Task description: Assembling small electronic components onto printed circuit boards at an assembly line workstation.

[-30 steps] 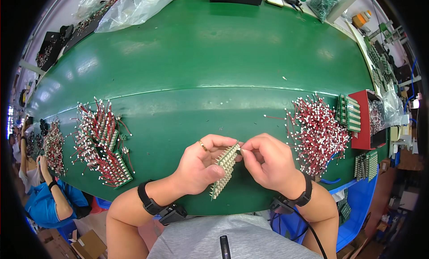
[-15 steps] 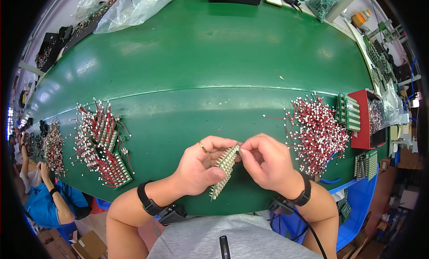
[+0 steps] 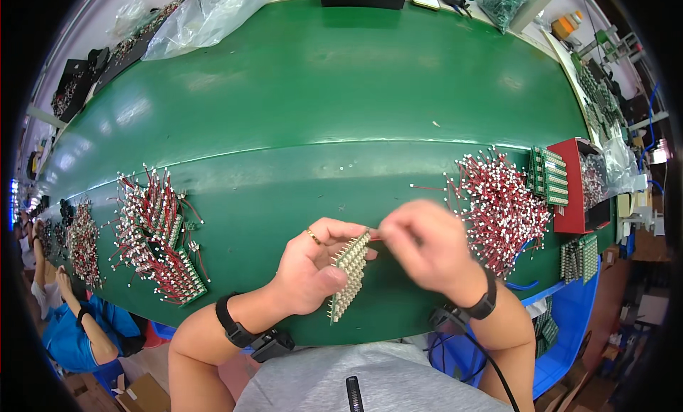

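My left hand (image 3: 311, 270) is closed around a narrow circuit board panel (image 3: 350, 278), tilted on edge above the table. Rows of small pale components cover the panel's face, and thin pins stick out along one side. Close to its top corner, my right hand (image 3: 427, 245) is blurred by motion, thumb and fingers drawn together in a pinch. A small reddish bit shows at those fingertips, too smeared to name. To the right lies a heap of short red wire leads with white connectors (image 3: 501, 213).
Wired circuit boards (image 3: 160, 234) lie in a pile at left. Stacked green boards (image 3: 548, 176) lean by a red box (image 3: 573, 188) at right, above a blue bin (image 3: 573, 341). A plastic bag (image 3: 206, 21) lies at the far edge. Another person in blue (image 3: 89, 334) works at far left.
My right hand has lifted slightly up and away from the panel's top corner and is now blurred. My left hand still holds the panel, turned a little. The view has shifted slightly.
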`<state>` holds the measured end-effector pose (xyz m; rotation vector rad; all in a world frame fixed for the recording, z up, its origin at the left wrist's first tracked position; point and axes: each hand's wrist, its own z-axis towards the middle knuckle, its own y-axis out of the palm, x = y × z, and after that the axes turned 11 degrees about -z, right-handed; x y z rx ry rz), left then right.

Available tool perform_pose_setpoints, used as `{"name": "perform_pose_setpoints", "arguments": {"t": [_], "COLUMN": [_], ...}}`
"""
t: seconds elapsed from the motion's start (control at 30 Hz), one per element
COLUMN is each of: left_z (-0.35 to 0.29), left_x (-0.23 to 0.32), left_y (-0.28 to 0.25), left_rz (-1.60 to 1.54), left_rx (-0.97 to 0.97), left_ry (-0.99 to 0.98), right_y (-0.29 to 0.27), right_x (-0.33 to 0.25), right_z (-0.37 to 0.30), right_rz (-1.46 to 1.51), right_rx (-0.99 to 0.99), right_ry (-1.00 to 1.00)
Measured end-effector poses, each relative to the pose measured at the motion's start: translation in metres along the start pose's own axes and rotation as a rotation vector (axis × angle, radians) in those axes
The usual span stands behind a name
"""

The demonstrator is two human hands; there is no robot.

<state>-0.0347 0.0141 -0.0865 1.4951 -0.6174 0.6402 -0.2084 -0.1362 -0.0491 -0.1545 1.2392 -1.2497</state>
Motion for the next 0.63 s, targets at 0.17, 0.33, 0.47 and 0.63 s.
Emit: {"name": "perform_pose_setpoints", "arguments": {"t": [0.17,0.33,0.47,0.63], "left_z": [0.008,0.008,0.008,0.007], "left_x": [0.009,0.010,0.009,0.006], "left_y": [0.009,0.009,0.009,0.010], "left_rz": [0.135,0.147,0.120,0.122], "left_rx": [0.082,0.090,0.082,0.074], "left_ry": [-0.011,-0.011,-0.011,-0.011], "right_y": [-0.009,-0.006,-0.016,-0.009], "right_x": [0.035,0.028,0.002,-0.023], "right_z": [0.007,0.008,0.002,-0.009], "right_rz": [-0.521,-0.674,-0.304,0.011], "right_rx": [0.131,0.042,0.259,0.083], "right_ry": [0.047,0.071,-0.123,-0.181]}}
